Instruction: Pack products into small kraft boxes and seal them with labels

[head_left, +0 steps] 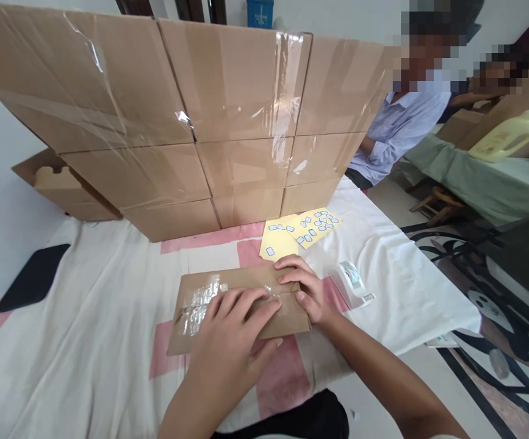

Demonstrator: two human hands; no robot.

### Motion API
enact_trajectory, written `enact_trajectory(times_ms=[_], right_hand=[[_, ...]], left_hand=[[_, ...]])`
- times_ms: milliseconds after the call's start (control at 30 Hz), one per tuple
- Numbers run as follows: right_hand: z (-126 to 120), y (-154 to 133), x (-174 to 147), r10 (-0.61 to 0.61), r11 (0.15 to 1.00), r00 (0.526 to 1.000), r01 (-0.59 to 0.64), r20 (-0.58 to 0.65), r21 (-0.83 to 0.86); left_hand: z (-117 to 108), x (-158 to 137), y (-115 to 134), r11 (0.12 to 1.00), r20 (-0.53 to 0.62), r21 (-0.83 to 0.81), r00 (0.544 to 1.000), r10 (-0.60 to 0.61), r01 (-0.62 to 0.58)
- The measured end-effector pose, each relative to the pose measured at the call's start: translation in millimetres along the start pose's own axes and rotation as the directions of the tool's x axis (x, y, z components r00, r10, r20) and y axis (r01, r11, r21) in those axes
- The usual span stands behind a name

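A flat brown cardboard box [246,279] lies on the cloth in front of me, with clear tape shining across its left end and near its right end. Over the middle of its top spreads my left hand [234,323], open, the fingers resting on the cardboard and the thumb by the near edge. My right hand [304,286] grips the box's right end, its fingers curled over the top. Right of that hand lies a small white dispenser-like object [350,283] with a greenish label. Just behind the box are yellow sheets [280,244] bearing small blue-edged stickers.
A tall wall of stacked, taped cartons [246,171] borders the far side of the table. At left are an open carton [69,192] and a black flat object [33,277]. A person in a light shirt [390,134] is at back right, near a yellow jug [504,137] on another table.
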State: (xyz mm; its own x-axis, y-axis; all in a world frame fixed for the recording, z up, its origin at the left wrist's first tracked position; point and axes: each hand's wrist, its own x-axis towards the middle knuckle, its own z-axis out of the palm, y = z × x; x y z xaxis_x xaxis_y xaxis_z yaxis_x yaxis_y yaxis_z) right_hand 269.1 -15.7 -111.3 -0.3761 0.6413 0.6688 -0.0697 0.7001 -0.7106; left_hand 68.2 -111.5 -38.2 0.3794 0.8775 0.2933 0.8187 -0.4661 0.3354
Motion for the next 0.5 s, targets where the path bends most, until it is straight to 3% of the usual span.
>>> enact_trajectory(times_ms=[233,500], right_hand=[[0.1,-2.3,2.6,-0.006,1.000,1.000,0.006,-0.008,0.000],[0.3,-3.7,5.6,-0.026,1.000,1.000,0.026,-0.011,-0.008]], left_hand=[[2.2,3.8,9.4,0.994,0.006,-0.010,0.994,-0.107,0.107],[-0.3,6.3,10.1,0.993,0.029,-0.025,0.993,-0.118,0.119]])
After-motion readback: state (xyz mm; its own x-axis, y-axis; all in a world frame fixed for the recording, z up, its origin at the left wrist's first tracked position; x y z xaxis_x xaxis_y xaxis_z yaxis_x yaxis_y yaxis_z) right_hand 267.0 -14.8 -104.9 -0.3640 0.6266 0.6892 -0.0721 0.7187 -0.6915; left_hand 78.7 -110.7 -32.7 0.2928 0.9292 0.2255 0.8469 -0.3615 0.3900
